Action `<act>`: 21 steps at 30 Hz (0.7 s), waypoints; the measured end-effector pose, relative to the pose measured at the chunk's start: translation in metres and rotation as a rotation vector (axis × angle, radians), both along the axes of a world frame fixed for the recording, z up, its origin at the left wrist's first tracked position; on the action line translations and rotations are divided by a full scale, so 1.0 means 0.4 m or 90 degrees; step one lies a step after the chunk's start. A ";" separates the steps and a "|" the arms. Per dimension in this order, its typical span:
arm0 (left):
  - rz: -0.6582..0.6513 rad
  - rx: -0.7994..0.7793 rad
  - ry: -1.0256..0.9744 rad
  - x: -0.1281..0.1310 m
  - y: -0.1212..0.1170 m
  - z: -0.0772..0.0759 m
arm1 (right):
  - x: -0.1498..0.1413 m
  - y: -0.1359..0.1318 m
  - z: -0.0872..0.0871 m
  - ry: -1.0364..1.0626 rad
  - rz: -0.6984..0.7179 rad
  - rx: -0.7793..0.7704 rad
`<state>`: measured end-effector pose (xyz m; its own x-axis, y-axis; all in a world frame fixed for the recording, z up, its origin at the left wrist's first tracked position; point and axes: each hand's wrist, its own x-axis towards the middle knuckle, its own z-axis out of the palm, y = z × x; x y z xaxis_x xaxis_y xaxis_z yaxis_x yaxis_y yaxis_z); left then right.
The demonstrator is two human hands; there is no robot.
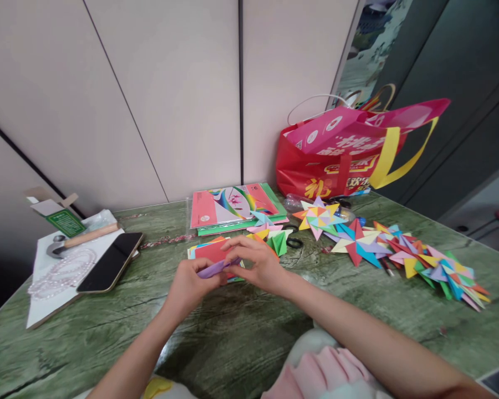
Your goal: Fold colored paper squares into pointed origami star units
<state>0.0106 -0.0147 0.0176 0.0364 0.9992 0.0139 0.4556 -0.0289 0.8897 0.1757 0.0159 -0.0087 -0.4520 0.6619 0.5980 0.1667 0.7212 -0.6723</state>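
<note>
A small piece of purple folded paper [211, 270] is held between my two hands above the green marbled table. My left hand [190, 281] pinches its left end. On its right end are the thumb and fingertips of my right hand [261, 262]. Just behind my hands lies a stack of coloured paper squares [208, 249], red on top and partly hidden. Several small folded paper pieces [278, 243], green, yellow and orange, lie beyond my right hand, near the black handles of scissors [294, 243].
Finished multicoloured paper stars [355, 242] spread along the right side. A red gift bag [311, 160] stands at the back right, beside packs of coloured paper [237, 205]. On the left lie a phone [111, 263], a wooden-handled hammer [89, 237], a beaded strand [62, 274] and a green box [66, 220].
</note>
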 end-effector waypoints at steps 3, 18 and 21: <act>0.013 0.024 0.006 -0.003 0.003 -0.005 | -0.008 0.002 -0.006 0.022 -0.043 -0.108; -0.004 -0.041 -0.267 0.003 0.003 -0.019 | -0.027 0.013 -0.016 0.102 -0.120 -0.340; 0.000 -0.011 -0.294 0.001 0.002 -0.011 | -0.025 0.013 -0.014 0.082 -0.140 -0.318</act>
